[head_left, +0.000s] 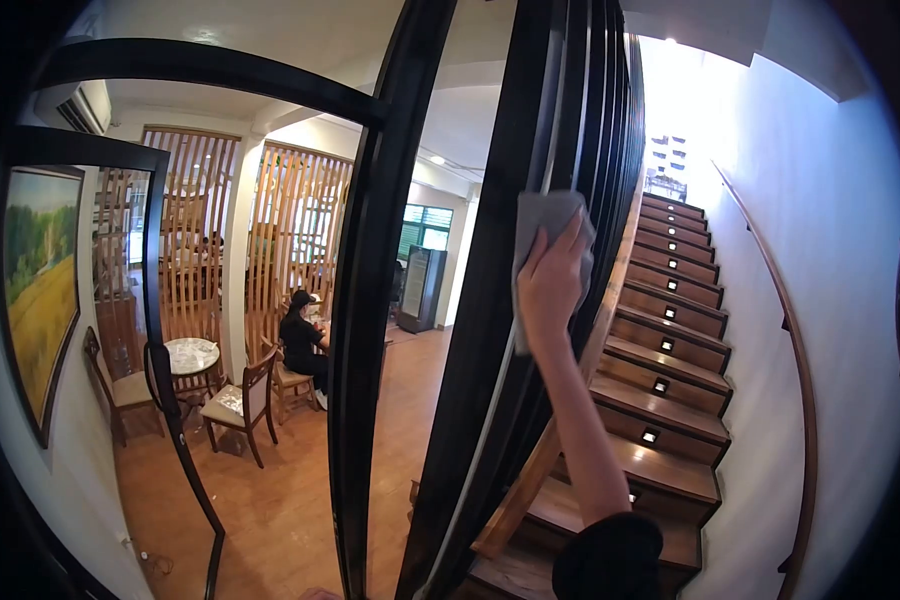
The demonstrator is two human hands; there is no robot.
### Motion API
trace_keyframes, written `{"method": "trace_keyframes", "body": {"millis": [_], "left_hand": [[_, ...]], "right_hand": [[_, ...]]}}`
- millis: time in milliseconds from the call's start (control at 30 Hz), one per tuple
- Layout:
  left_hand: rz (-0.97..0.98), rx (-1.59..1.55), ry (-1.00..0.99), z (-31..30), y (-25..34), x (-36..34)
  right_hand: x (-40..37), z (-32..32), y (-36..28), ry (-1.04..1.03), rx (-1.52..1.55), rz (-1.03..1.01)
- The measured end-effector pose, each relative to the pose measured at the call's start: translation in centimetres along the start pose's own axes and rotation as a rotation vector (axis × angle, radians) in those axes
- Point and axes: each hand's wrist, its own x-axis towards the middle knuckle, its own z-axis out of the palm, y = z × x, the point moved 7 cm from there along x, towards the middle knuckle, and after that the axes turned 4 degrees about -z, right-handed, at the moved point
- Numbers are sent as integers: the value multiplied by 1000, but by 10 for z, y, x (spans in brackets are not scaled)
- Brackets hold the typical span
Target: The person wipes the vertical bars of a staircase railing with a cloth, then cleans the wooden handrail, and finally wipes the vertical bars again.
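Wiping appears to be in hand: the right hand [550,285] presses a grey cloth [545,215] against the black stair balusters [490,300], fingers seemingly closed over its lower half. The next stroke likely calls for steady pressure along the bar.

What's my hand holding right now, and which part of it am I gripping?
The right hand holds a gray cloth, palm and fingers spread over its middle, pressing it against a black railing bar.

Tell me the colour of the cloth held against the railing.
Grey; the cloth shows best in the head view, under the right hand.
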Motion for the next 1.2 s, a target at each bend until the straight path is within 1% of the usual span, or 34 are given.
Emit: {"method": "trace_keyframes", "body": {"millis": [100,167,200,233,300,367,400,433,500,533,567,600,633,667,700,733,800,833,867,900,1000,1100,1133,1167,1200], "left_hand": [[-84,-105,-35,19,-2,-16],[-45,-86,-35,31,-19,-24],[-25,-77,-35,35,-24,-27],[-27,-74,-58,41,-19,-29],[-29,-74,-98,55,-5,-31],[-152,-82,-146,76,-19,-31],[-210,-84,-169,88,-28,-27],[-239,-199,-208,104,-45,-22],[-298,-421,-287,139,-85,-19],[-349,-529,-279,154,-88,-25],[-401,-639,-272,175,-88,-33],[-447,-750,-263,195,-89,-40],[-415,-881,-298,218,-92,-49],[-385,-1012,-333,239,-102,-61],[-470,-1172,-421,265,-126,-68],[-545,-1233,-407,281,-121,-79],[-701,-1347,-370,316,-110,-107],[-916,-1610,-214,328,-120,-126],[-955,-1579,-187,336,-124,-138],[-976,-1540,-211,345,-127,-145],[-980,-1356,-269,367,-123,-152],[-937,-1117,-305,377,-115,-143],[-904,-1004,-316,375,-111,-140],[-874,-907,-326,373,-107,-135],[-833,-812,-334,369,-102,-130]], "right_hand": [[-62,-20,6,-75,90,-8],[-105,-31,12,-155,163,25],[-124,-36,15,-225,186,72],[-144,-42,18,-296,211,117],[-185,-52,25,-373,196,112],[-229,-61,35,-408,240,87],[-250,-69,40,-541,307,187],[-270,-79,47,-672,375,288],[-315,-106,61,-1118,460,494],[-336,-124,67,-1091,616,569],[-374,-139,76,-1126,808,702],[-398,-161,77,-1322,924,810],[-376,-212,57,-1397,1106,1220],[-384,-245,49,-1510,1253,1470],[-391,-281,43,-1626,1333,1735],[-396,-311,38,-1689,1399,1847],[-400,-350,43,-1708,1453,1866],[-404,-364,49,-1704,1448,1859],[-409,-376,58,-1687,1430,1838],[-414,-387,69,-1666,1395,1805],[-433,-423,104,-1584,1260,1749],[-455,-451,138,-1495,1130,1769],[-465,-458,147,-1457,1081,1796],[-486,-468,159,-1375,1057,1915],[-480,-477,163,-1309,1037,2005]]}}
